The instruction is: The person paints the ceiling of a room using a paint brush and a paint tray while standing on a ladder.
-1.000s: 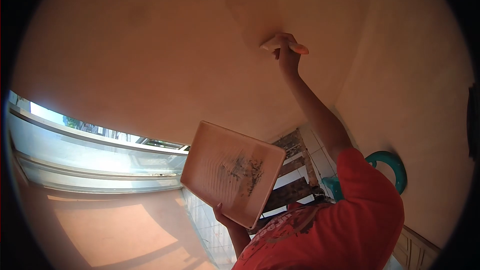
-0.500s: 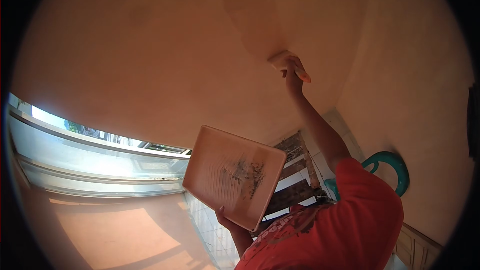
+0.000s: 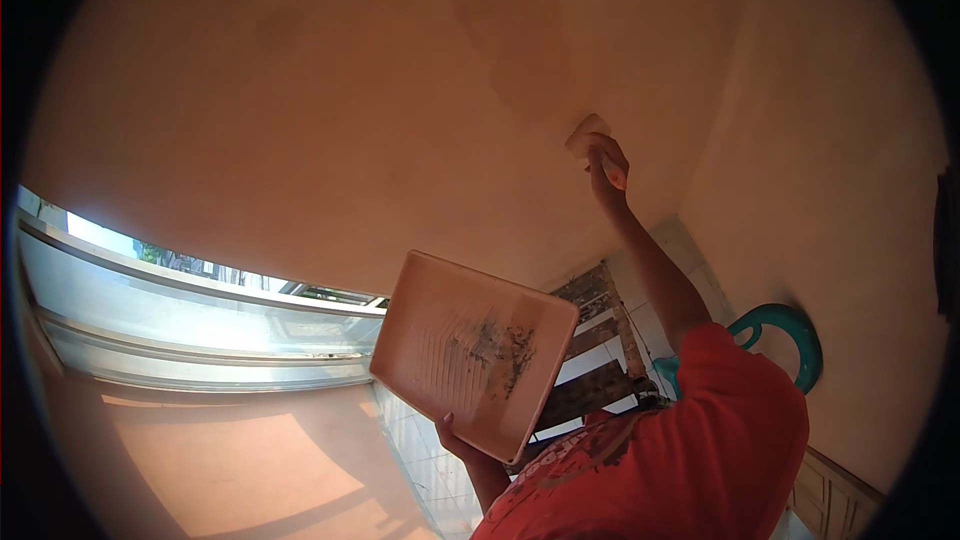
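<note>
My right hand [image 3: 608, 162] is closed round the handle of a wide paintbrush [image 3: 586, 134], its bristles against the orange-tan wall [image 3: 330, 130]. A darker, wet-looking patch [image 3: 515, 40] runs up the wall from near the brush. Lower down, my left hand [image 3: 455, 437] grips the bottom edge of a paint tray [image 3: 430, 330], thumb over the rim. The tray is tilted towards me, with a ribbed slope and dark specks or stains on its inside. Most of the left fingers are hidden beneath it.
Left of the tray is a window with glass louvres [image 3: 200, 310]. Below, a wooden slatted rack or ladder [image 3: 600, 390] stands on the tiled floor [image 3: 425, 460]. A green plastic object with a curved handle [image 3: 800, 340] lies to the right, near a wooden panel [image 3: 835, 490].
My right hand and the paintbrush have moved down and slightly right along the wall. The darker patch reaches lower. The tray has hardly shifted in my left hand.
</note>
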`<state>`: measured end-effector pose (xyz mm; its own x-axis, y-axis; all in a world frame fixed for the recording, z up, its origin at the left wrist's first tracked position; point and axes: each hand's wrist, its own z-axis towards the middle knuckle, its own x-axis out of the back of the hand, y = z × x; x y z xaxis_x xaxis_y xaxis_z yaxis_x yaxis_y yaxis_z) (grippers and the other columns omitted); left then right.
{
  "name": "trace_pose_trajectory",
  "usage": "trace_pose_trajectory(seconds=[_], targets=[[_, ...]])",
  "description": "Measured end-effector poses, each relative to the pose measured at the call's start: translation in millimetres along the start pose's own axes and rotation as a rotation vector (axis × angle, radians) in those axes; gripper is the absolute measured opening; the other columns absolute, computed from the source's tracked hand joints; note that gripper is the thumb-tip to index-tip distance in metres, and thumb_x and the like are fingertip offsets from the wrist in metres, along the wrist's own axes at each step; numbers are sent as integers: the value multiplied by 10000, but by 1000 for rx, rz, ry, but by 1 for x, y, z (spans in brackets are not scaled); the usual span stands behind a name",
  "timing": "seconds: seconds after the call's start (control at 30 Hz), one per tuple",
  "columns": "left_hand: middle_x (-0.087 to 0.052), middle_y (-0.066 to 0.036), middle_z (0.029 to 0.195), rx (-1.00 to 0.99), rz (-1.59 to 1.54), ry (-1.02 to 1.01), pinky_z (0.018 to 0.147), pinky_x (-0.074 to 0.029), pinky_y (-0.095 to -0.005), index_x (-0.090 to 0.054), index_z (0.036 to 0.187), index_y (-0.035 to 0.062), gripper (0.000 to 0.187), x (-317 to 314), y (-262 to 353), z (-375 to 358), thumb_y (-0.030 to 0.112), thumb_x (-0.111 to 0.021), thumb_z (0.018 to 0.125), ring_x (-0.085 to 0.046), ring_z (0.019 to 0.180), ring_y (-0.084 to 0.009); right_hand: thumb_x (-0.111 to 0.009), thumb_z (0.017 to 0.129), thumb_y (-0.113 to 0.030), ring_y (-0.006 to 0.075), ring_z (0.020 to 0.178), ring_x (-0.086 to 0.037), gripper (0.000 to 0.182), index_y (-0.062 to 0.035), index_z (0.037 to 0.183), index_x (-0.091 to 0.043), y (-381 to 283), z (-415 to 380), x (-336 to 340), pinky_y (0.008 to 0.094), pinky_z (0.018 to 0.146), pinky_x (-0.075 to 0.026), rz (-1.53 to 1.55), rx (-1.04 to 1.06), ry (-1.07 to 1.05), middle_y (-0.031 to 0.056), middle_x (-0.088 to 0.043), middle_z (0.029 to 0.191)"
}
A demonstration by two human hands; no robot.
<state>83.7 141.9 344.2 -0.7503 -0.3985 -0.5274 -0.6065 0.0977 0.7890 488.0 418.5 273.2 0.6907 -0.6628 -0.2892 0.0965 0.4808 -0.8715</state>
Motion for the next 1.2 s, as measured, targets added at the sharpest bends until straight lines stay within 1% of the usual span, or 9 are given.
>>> trace_pose_trajectory(seconds=[0.2, 0.3, 0.4, 0.73, 0.83, 0.93, 1.0, 1.13, 1.2], targets=[[-481, -241, 1312, 27, 12, 11, 984, -475, -515, -311, 1460, -1, 838, -7, 2, -4, 361, -570, 750, -516, 1208, -411, -579, 926, 24, 148, 767, -562, 230, -38, 1137, -648, -58, 36, -6, 267, 677, -457, -215, 385, -47, 62, -527, 849], [-483, -243, 1310, 22, 8, 6, 978, -481, -516, -310, 1459, -3, 838, -3, 1, 0, 363, -568, 751, -524, 1199, -414, -596, 905, 40, 153, 753, -565, 259, -67, 1133, -654, -60, 47, -15, 273, 675, -460, -282, 375, -114, 65, -512, 824], [-485, -246, 1306, 1, -6, -18, 973, -485, -516, -312, 1457, -5, 838, -9, 1, -3, 365, -569, 751, -531, 1190, -414, -603, 895, 47, 157, 736, -566, 284, -86, 1142, -652, 8, 26, -15, 279, 663, -464, -290, 415, -182, 69, -515, 815], [-483, -243, 1300, 17, -17, 23, 974, -479, -510, -316, 1452, -7, 836, -6, 1, -3, 351, -583, 746, -526, 1186, -404, -628, 876, 45, 158, 719, -574, 324, -97, 1166, -650, -37, 37, -15, 288, 639, -486, -338, 391, -106, 71, -526, 826], [-482, -240, 1298, 0, -22, 10, 972, -477, -506, -319, 1452, -3, 834, -4, 0, -2, 351, -585, 745, -523, 1185, -402, -624, 879, 52, 129, 692, -558, 342, -98, 1184, -654, 9, 34, -9, 267, 621, -482, -288, 407, -284, 49, -506, 830], [-481, -236, 1298, -19, -33, 2, 972, -476, -505, -321, 1452, 1, 835, -5, -2, 0, 354, -586, 744, -521, 1187, -401, -613, 894, 39, 102, 658, -529, 365, -113, 1222, -655, 9, 26, 1, 234, 589, -460, -19, 169, -438, 15, -477, 822], [-481, -234, 1300, -14, -42, 11, 973, -475, -505, -322, 1453, 3, 835, -6, -2, -1, 354, -587, 743, -519, 1189, -401, -574, 929, 6, 74, 655, -503, 363, -124, 1259, -648, -23, 30, 5, 204, 560, -423, -217, 449, -319, -13, -454, 806], [-479, -230, 1310, 31, 1, 50, 982, -469, -513, -323, 1457, 7, 837, 3, -2, -1, 353, -583, 741, -513, 1203, -400, -564, 934, -10, 82, 685, -504, 389, -141, 1292, -640, -40, 62, 19, 221, 580, -430, -181, 110, -528, -11, -458, 804], [-479, -228, 1314, 32, -12, 26, 986, -467, -515, -324, 1458, 7, 836, 4, -1, 1, 352, -582, 741, -512, 1207, -400, -567, 927, -21, 99, 673, -502, 408, -148, 1308, -637, -41, 72, 25, 244, 607, -442, -523, 409, -626, -10, -459, 800]])
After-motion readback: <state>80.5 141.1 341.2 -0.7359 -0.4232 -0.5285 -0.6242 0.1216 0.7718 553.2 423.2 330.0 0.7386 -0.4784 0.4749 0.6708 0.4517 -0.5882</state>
